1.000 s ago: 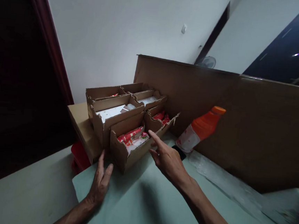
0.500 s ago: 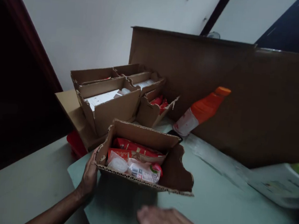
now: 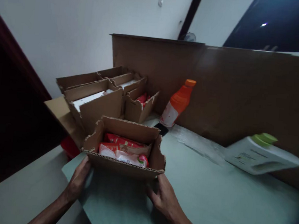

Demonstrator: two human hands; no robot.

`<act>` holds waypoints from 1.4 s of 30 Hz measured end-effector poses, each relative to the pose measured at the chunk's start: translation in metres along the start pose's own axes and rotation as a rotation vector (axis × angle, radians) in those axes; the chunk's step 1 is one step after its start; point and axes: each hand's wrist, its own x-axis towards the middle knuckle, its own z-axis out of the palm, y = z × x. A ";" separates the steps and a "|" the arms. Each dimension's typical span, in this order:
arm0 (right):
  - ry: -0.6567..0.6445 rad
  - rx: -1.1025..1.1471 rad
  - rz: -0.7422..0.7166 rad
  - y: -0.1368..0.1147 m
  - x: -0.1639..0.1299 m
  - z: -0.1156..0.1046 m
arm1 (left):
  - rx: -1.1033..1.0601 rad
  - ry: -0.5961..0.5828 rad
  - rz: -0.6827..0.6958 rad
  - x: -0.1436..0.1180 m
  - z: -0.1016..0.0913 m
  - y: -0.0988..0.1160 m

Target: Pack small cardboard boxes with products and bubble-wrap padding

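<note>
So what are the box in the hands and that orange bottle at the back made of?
The box looks like plain brown corrugated cardboard with a matte finish: its torn top edge shows a wavy, fluted profile. The orange bottle seems to be plastic, judging by its faint sheen and moulded orange cap, with a white label; glass can't be ruled out.

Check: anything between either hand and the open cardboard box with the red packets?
Nothing visible. The left hand touches the near left corner of the open brown cardboard box with red and white packets, and the right hand sits at its near right corner. The orange bottle and white jug stand well clear.
</note>
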 end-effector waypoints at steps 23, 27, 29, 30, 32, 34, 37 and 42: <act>0.135 0.225 0.099 0.027 0.161 0.103 | 0.431 -0.095 0.263 -0.007 0.043 -0.044; 0.195 0.218 0.089 0.010 0.157 0.059 | 0.415 -0.083 0.247 0.008 0.027 -0.031; 0.259 0.183 0.025 -0.019 0.164 0.021 | 0.410 -0.138 0.214 0.019 0.017 -0.023; 0.282 0.150 -0.045 -0.038 0.171 0.002 | 0.407 -0.176 0.187 0.024 0.014 -0.019; 0.208 0.065 -0.212 -0.079 0.194 -0.026 | 0.404 -0.237 0.140 0.033 0.012 -0.015; -0.130 -0.042 -0.326 -0.118 0.224 -0.036 | 0.400 -0.252 0.140 0.038 0.014 -0.016; -0.728 -0.354 -0.406 -0.156 0.263 -0.016 | 0.384 -0.245 0.180 0.039 0.020 -0.020; -1.154 -0.775 -0.509 -0.173 0.277 0.050 | 0.359 -0.223 0.219 0.041 0.022 -0.028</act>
